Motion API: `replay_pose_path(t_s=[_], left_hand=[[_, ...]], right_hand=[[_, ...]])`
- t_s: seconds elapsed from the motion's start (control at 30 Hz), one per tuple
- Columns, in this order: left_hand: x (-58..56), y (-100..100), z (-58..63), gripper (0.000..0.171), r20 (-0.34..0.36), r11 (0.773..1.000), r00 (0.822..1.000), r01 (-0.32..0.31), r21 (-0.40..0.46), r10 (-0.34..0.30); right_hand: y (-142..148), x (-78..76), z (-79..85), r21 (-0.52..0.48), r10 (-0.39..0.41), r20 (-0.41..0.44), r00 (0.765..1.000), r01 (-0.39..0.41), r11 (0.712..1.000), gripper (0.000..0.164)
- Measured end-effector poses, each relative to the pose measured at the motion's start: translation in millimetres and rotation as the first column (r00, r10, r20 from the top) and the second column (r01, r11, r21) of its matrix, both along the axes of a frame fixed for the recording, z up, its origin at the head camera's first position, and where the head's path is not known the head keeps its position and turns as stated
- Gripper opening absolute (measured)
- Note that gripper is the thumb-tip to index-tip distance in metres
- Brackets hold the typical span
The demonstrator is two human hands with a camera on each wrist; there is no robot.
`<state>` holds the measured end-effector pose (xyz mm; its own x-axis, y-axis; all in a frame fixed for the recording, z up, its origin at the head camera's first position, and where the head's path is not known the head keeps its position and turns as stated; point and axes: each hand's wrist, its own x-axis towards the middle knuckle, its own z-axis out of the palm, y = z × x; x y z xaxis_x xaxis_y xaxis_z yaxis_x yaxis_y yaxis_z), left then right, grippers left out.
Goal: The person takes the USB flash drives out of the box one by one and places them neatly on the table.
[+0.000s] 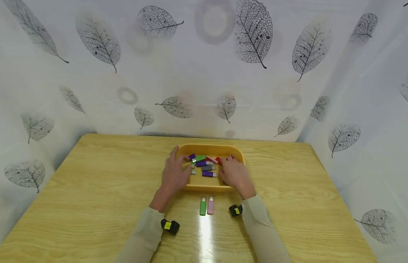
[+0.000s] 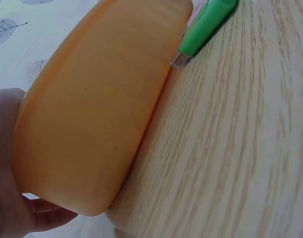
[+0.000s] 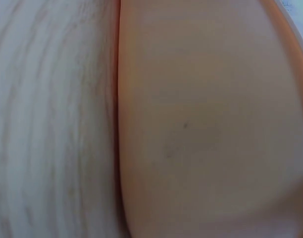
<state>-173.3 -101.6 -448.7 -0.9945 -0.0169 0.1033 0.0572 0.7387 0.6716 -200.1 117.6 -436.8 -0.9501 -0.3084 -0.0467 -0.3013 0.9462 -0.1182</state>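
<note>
My left hand (image 1: 175,174) is over the left end of a yellow tray (image 1: 204,188), its thumb and a finger spread apart inside. A green USB stick (image 1: 193,171) lies beside that thumb. In the left wrist view, other fingers (image 2: 52,218) show at the tray's outer end. My right hand (image 1: 235,173) reaches over the right end, fingertips down by a red USB stick (image 1: 218,160); what they hold is hidden. Several USB sticks lie loose between the hands, among them a purple one (image 1: 208,174) and a grey one (image 1: 207,168).
In front of the tray, a green USB stick (image 1: 203,206) and a pink one (image 1: 210,205) lie side by side on the wooden table (image 1: 102,190). A white leaf-print curtain (image 1: 197,80) stands behind and at both sides. Black wrist devices (image 1: 171,227) sit at both sleeves.
</note>
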Motion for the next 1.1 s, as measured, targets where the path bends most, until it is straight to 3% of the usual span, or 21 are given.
replay_pose_path(t_s=[0.2, 0.37, 0.67, 0.9, 1.1], left_hand=[[0.1, -0.1, -1.9, 0.031, 0.006, 1.000, 1.000, 0.001, -0.003, 0.000], [0.2, 0.0, -0.7, 0.032, 0.001, 1.000, 1.000, -0.002, 0.005, 0.002], [0.5, 0.8, -2.7, 0.031, 0.001, 1.000, 1.000, -0.012, 0.010, 0.012], [0.3, 0.5, -2.4, 0.031, 0.004, 1.000, 1.000, -0.009, 0.007, 0.009], [0.6, 0.0, -1.1, 0.031, 0.002, 1.000, 1.000, -0.012, 0.007, 0.012]], right_hand=[[0.3, 1.6, -0.9, -0.034, 0.013, -0.024, 1.000, -0.014, 0.999, 0.020], [0.3, -1.9, -0.1, -0.069, -0.005, 0.021, 1.000, 0.006, 0.998, 0.007], [2.8, 0.2, 1.4, -0.093, 0.027, -0.020, 0.999, -0.029, 0.995, 0.011], [1.2, 0.7, 2.7, -0.123, 0.005, 0.043, 0.999, 0.001, 0.992, 0.010], [0.9, 1.5, 3.8, -0.106, 0.018, 0.039, 0.999, -0.013, 0.994, 0.015]])
